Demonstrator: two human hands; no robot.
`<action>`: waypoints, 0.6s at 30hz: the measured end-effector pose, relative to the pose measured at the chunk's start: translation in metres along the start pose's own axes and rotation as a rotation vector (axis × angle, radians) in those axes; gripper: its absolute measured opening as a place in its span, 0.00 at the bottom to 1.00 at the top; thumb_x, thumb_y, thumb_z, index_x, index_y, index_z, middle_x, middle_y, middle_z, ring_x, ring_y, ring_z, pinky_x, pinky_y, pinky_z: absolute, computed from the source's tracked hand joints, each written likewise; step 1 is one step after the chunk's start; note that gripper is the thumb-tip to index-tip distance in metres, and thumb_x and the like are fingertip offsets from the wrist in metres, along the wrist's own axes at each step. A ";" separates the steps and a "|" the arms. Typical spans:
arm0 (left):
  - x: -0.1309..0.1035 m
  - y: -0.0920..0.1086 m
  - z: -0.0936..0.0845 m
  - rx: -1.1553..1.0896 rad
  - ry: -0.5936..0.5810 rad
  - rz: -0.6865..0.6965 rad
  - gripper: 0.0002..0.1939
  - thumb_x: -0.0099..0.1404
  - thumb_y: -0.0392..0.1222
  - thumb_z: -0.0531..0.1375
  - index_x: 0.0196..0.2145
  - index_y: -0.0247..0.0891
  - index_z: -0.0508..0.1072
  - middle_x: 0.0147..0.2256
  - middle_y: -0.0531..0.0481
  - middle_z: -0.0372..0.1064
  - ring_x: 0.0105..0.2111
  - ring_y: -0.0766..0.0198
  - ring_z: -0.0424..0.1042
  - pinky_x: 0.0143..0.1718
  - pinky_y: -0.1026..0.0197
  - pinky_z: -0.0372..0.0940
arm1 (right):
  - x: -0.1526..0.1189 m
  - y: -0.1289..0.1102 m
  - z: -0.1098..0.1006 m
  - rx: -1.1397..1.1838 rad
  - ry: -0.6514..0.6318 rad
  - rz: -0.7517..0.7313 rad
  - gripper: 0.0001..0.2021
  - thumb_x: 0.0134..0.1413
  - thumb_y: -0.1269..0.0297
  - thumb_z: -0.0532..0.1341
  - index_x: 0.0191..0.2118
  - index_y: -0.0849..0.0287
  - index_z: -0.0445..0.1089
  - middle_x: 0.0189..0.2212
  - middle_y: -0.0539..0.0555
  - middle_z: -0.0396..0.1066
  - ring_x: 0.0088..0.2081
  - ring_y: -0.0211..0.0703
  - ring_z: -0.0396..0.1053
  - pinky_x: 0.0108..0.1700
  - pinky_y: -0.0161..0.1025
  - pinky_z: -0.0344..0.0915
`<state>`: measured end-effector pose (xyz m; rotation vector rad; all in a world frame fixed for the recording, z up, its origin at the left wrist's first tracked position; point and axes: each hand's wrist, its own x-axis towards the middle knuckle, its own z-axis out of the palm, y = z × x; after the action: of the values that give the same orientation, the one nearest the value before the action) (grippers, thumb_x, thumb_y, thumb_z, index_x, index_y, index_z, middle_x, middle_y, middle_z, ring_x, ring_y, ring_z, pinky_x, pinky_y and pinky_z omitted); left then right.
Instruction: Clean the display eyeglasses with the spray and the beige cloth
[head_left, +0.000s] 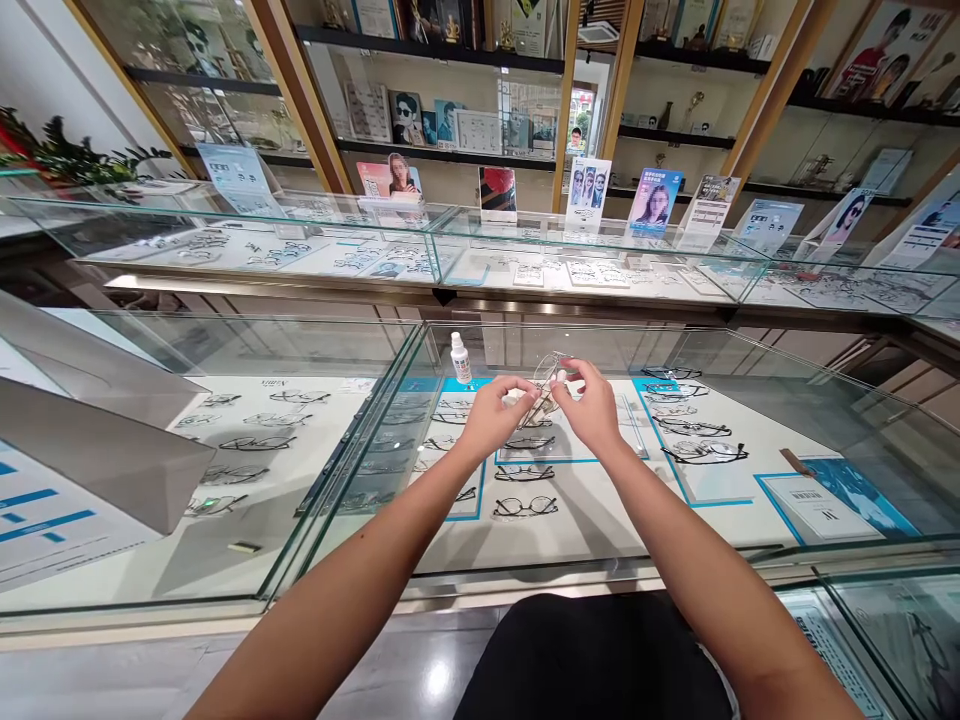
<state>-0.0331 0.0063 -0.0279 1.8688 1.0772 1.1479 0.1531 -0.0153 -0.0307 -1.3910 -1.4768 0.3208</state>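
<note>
Above the glass display counter (352,590), a thin-framed pair of eyeglasses (550,368) is held up between my two hands. The fingers of my left hand (495,415) are closed on one side of the frame. My right hand (591,405) pinches the other side near the rim. Something small and white shows at the fingers of both hands; I cannot make out what it is. Just beyond my left hand, a small white bottle (460,358) stands upright on the glass. Under the glass, several eyeglasses (525,506) lie in rows below my hands.
At left, a large white box or sign with blue stripes (67,500) stands on the counter. A second glass case (300,250) runs across behind, topped with several advertising cards (589,195). Shelves with pictures and trophies line the wall. A printed card (817,505) lies inside the case at right.
</note>
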 end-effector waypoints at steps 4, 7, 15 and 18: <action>0.000 0.002 0.001 -0.010 0.016 0.008 0.13 0.67 0.54 0.64 0.36 0.43 0.80 0.42 0.48 0.81 0.47 0.53 0.74 0.51 0.52 0.64 | 0.001 0.002 0.000 0.035 -0.011 0.051 0.17 0.56 0.60 0.64 0.52 0.53 0.73 0.52 0.56 0.79 0.42 0.49 0.76 0.45 0.47 0.69; 0.001 0.002 0.000 -0.011 0.060 0.047 0.12 0.67 0.52 0.63 0.35 0.43 0.80 0.43 0.47 0.80 0.48 0.53 0.74 0.49 0.52 0.64 | 0.003 0.006 0.001 0.149 -0.011 0.115 0.20 0.55 0.62 0.63 0.54 0.54 0.69 0.40 0.53 0.82 0.38 0.48 0.77 0.44 0.46 0.68; 0.011 -0.004 -0.012 -0.152 0.288 0.005 0.11 0.63 0.50 0.67 0.32 0.40 0.81 0.40 0.47 0.76 0.40 0.58 0.72 0.42 0.56 0.63 | 0.012 0.017 0.000 0.438 0.068 0.273 0.27 0.49 0.62 0.63 0.57 0.54 0.65 0.31 0.49 0.80 0.38 0.47 0.77 0.43 0.43 0.68; 0.014 -0.005 -0.015 -0.271 0.344 -0.089 0.12 0.61 0.51 0.68 0.33 0.39 0.82 0.36 0.48 0.74 0.35 0.62 0.68 0.41 0.57 0.62 | 0.014 0.015 -0.004 0.518 0.092 0.368 0.24 0.46 0.61 0.65 0.52 0.54 0.68 0.31 0.50 0.81 0.36 0.46 0.75 0.38 0.40 0.64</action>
<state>-0.0443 0.0227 -0.0217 1.4339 1.1109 1.5165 0.1675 -0.0011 -0.0339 -1.2202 -0.9607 0.7996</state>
